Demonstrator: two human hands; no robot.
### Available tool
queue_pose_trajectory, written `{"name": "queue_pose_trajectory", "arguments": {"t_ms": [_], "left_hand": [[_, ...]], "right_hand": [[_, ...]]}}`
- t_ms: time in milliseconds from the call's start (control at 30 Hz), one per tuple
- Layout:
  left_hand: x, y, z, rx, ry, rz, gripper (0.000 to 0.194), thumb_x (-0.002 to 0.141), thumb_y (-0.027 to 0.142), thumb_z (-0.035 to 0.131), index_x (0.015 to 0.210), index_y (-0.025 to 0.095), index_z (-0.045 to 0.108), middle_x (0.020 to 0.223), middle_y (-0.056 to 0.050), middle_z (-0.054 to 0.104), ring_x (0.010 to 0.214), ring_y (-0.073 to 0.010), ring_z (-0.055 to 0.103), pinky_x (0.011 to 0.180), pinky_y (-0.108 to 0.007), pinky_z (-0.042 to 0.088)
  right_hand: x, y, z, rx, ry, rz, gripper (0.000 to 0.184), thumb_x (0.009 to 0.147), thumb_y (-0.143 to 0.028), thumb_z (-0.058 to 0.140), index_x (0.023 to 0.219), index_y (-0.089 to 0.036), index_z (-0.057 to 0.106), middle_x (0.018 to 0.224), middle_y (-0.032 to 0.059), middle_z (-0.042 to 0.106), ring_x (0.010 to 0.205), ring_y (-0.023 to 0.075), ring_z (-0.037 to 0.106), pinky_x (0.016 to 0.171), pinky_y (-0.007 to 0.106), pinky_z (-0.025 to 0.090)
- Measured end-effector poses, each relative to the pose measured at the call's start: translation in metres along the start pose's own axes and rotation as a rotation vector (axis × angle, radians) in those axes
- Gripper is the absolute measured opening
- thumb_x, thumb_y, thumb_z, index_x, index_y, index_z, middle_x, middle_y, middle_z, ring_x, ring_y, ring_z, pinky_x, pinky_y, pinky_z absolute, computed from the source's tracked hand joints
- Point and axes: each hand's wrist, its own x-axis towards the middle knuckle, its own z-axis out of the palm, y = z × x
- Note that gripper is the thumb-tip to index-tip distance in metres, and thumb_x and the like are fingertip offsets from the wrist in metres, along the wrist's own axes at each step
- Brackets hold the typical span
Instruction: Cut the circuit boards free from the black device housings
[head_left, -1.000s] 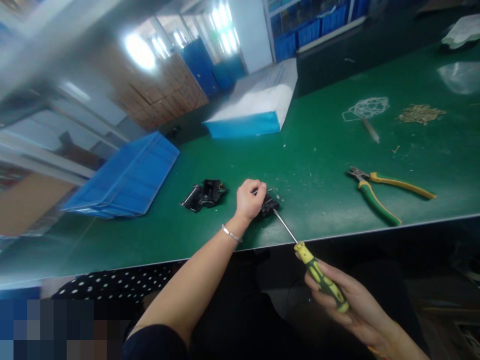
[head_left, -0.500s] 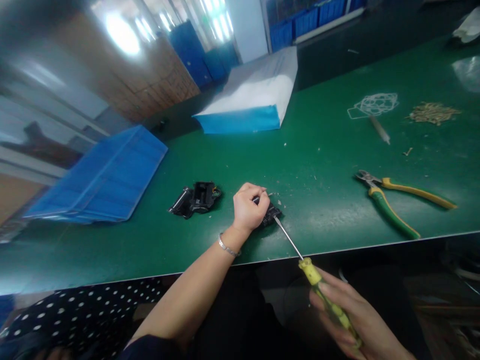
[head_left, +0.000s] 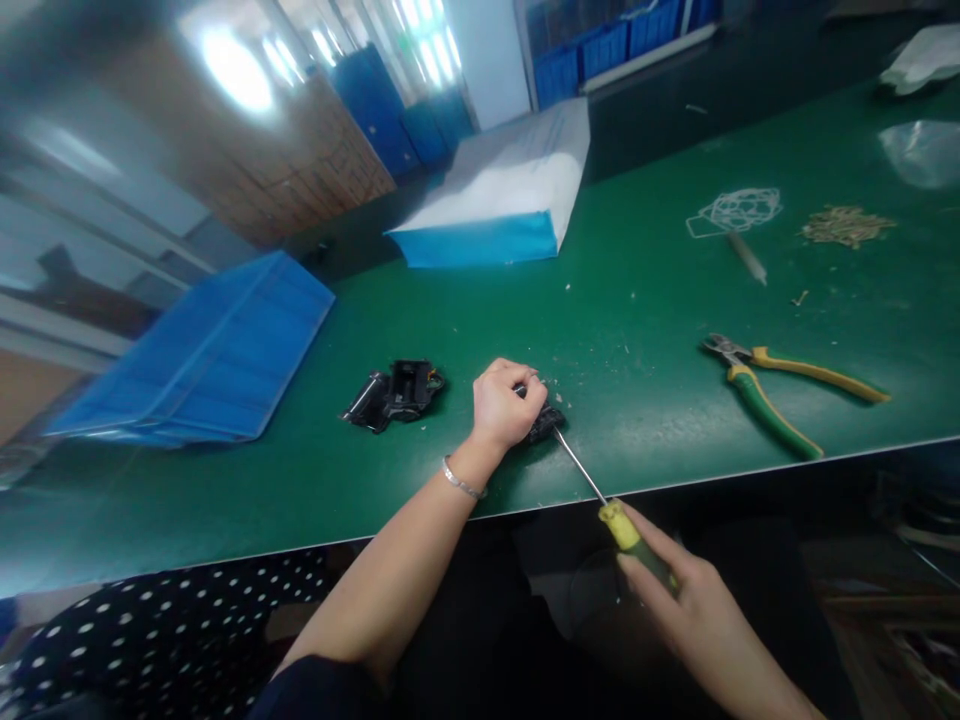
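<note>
My left hand [head_left: 508, 402] is closed around a small black plastic part [head_left: 546, 424], pressing it to the green table near the front edge; the fingers hide much of it. In my right hand [head_left: 679, 590] is a screwdriver [head_left: 622, 527] with a yellow and dark green handle, its fingers wrapped round the grip. The metal shaft slants up to the left, and its tip meets the near right side of the black part. Left of my left hand lies another black plastic assembly [head_left: 409, 388] with a bit of orange wire.
Green-and-yellow cutting pliers [head_left: 742, 365] lie open at the right. Behind them are a pile of brass-coloured screws [head_left: 847, 226], tangled white cord [head_left: 742, 210] and a grey stick [head_left: 747, 258]. A blue bin [head_left: 202, 350] and a white-and-blue bag [head_left: 487, 238] stand farther back.
My right hand has shifted its hold on the screwdriver, the fingers now further up and over the handle. The tip stays at the black part. The view has shifted slightly.
</note>
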Motion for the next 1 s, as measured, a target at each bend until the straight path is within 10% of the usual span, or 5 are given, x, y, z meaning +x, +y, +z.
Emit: {"name": "queue_pose_trajectory", "arguments": {"t_ms": [100, 267, 667, 800, 1000], "left_hand": [[0.001, 0.001, 0.000, 0.024, -0.008, -0.018, 0.023, 0.075, 0.021, 0.053, 0.052, 0.022, 0.055, 0.073, -0.002, 0.069, 0.079, -0.0177, 0.063, 0.075, -0.031, 0.050], [0.001, 0.002, 0.000, 0.097, -0.029, -0.015, 0.022, 0.077, 0.025, 0.053, 0.057, 0.022, 0.058, 0.070, -0.002, 0.067, 0.079, -0.0176, 0.062, 0.074, -0.030, 0.048], [0.002, 0.001, 0.002, 0.130, -0.040, 0.036, 0.024, 0.079, 0.027, 0.051, 0.056, 0.021, 0.056, 0.067, -0.002, 0.063, 0.076, -0.0170, 0.059, 0.071, -0.028, 0.044], [0.001, 0.001, 0.001, 0.158, -0.029, 0.029, 0.025, 0.079, 0.027, 0.050, 0.054, 0.021, 0.054, 0.063, -0.002, 0.060, 0.073, -0.0175, 0.057, 0.068, -0.028, 0.042], [0.001, -0.001, -0.002, 0.179, -0.034, 0.022, 0.025, 0.079, 0.027, 0.049, 0.056, 0.022, 0.056, 0.064, -0.002, 0.061, 0.074, -0.0177, 0.057, 0.067, -0.028, 0.041]], "right_hand": [[-0.003, -0.005, -0.007, -0.317, 0.106, -0.191, 0.053, 0.089, -0.037, 0.053, 0.141, -0.028, 0.047, 0.118, 0.0083, 0.065, 0.100, 0.0264, 0.064, 0.087, 0.037, 0.052], [-0.009, -0.018, -0.009, -0.697, 0.232, -0.207, 0.054, 0.089, -0.036, 0.052, 0.142, -0.033, 0.045, 0.096, 0.0093, 0.067, 0.060, 0.0193, 0.062, 0.057, 0.030, 0.049], [-0.016, -0.026, -0.023, 1.015, -0.173, 0.441, 0.032, 0.085, -0.031, 0.058, 0.107, -0.010, 0.066, 0.097, 0.0115, 0.062, 0.058, 0.0055, 0.049, 0.040, 0.011, 0.037], [-0.015, -0.024, -0.009, 0.715, -0.161, 0.321, 0.041, 0.086, -0.039, 0.060, 0.121, -0.018, 0.060, 0.088, 0.0061, 0.060, 0.043, 0.0019, 0.027, 0.030, 0.011, 0.014], [-0.014, -0.004, 0.005, -0.484, 0.274, -0.291, 0.048, 0.091, -0.033, 0.050, 0.138, -0.030, 0.050, 0.110, 0.0093, 0.063, 0.078, 0.0190, 0.061, 0.063, 0.026, 0.049]]}}
